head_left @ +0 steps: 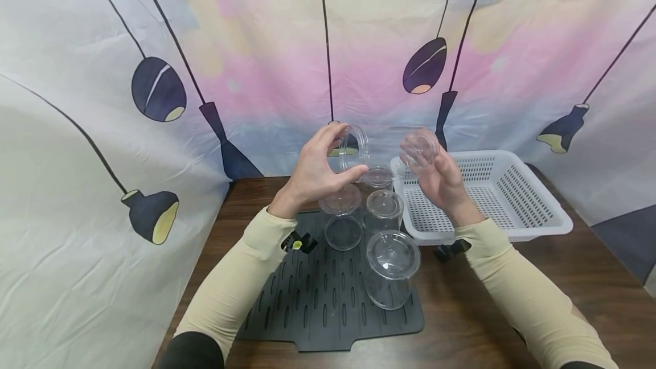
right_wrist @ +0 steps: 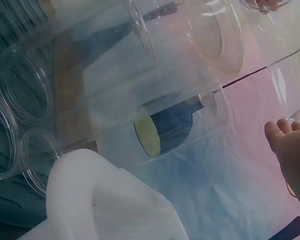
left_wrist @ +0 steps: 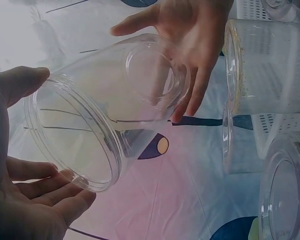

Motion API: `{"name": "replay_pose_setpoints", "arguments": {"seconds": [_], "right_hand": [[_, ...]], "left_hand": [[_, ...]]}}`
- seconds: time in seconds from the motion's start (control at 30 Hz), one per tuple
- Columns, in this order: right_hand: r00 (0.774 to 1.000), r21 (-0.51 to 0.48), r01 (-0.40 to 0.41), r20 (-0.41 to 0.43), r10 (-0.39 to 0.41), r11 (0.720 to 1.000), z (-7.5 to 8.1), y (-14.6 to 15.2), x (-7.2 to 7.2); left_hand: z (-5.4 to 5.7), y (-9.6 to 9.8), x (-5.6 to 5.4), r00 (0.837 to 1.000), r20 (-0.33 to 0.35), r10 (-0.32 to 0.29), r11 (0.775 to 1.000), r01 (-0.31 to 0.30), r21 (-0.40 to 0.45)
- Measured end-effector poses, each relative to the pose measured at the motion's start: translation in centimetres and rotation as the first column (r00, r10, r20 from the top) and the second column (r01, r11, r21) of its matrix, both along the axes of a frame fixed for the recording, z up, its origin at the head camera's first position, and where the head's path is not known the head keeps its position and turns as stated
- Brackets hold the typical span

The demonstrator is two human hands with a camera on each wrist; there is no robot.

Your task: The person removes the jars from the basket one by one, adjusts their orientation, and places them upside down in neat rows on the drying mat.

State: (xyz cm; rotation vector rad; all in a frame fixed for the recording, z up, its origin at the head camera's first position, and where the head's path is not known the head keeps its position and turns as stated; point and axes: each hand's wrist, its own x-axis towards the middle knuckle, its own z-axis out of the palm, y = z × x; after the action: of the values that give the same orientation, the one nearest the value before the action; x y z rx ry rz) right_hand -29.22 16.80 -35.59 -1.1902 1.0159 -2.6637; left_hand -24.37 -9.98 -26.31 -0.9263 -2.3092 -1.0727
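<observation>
A clear plastic jar point(head_left: 385, 140) is held up sideways above the table. My left hand point(head_left: 319, 159) grips its wide ringed end, thumb and fingers on opposite sides of the ring, as the left wrist view shows. At the jar's round base point(left_wrist: 152, 75) is my right hand point(head_left: 445, 182), its fingers extended behind and beside the base. The right hand also shows at the right edge of the right wrist view. Beneath stand several similar clear jars, among them a front one point(head_left: 392, 281), a left one point(head_left: 342, 226) and a middle one point(head_left: 384, 212).
A dark grey slotted mat point(head_left: 312, 306) lies on the brown wooden table point(head_left: 461, 323) under the jars. To the right of them stands a white perforated basket point(head_left: 556, 215). A cloth backdrop point(head_left: 277, 44) with printed lamps hangs close behind the table.
</observation>
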Motion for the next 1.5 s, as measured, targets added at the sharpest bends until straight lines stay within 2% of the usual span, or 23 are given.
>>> {"name": "replay_pose_setpoints", "arguments": {"seconds": [0.17, 0.3, 0.5, 0.67, 0.8, 0.97, 1.1, 1.3, 1.5], "right_hand": [[0.996, -0.054, -0.078, -0.048, 0.075, 0.996, -0.3, -0.1, -0.4], [0.994, -0.054, -0.099, -0.056, 0.096, 0.994, 0.0, -0.2, -0.3], [0.999, -0.035, -0.032, -0.03, 0.031, 0.999, 0.5, -0.1, 0.0], [0.999, -0.027, 0.021, -0.04, -0.022, 0.999, 0.8, 0.0, 0.3], [0.999, -0.043, 0.041, -0.023, -0.042, 0.998, 1.3, 0.0, 0.4], [0.998, -0.061, 0.068, 0.018, -0.067, 0.996, 2.1, 0.1, 0.8], [0.996, -0.05, 0.085, 0.0, -0.085, 0.995, 2.8, 0.3, 1.1], [0.996, -0.046, 0.072, -0.042, -0.074, 0.996, 3.7, 0.4, 1.7], [0.989, 0.014, 0.11, -0.105, -0.108, 0.994, 4.3, 0.1, 2.2]], "left_hand": [[0.1, 0.0, 0.1, 1.0, 0.002, -0.01, 1.0, 0.01, 0.006], [0.1, 0.1, 0.1, 1.0, 0.003, -0.029, 0.999, 0.029, 0.018], [-0.1, 0.0, 0.2, 0.998, 0.024, -0.066, 0.997, 0.065, 0.042], [-0.2, -0.1, 0.3, 0.995, 0.041, -0.086, 0.995, 0.084, 0.048], [-0.2, -0.2, 0.3, 0.995, 0.053, -0.086, 0.996, 0.085, 0.023], [-0.1, -0.9, 0.2, 0.997, 0.067, -0.038, 0.995, 0.044, -0.092], [0.0, -1.9, 0.2, 0.998, 0.068, 0.01, 0.983, 0.003, -0.181], [-0.1, -3.0, 0.0, 0.997, 0.07, 0.028, 0.976, -0.013, -0.217], [-0.8, -4.0, -0.2, 0.994, 0.097, 0.057, 0.969, -0.031, -0.245]]}}
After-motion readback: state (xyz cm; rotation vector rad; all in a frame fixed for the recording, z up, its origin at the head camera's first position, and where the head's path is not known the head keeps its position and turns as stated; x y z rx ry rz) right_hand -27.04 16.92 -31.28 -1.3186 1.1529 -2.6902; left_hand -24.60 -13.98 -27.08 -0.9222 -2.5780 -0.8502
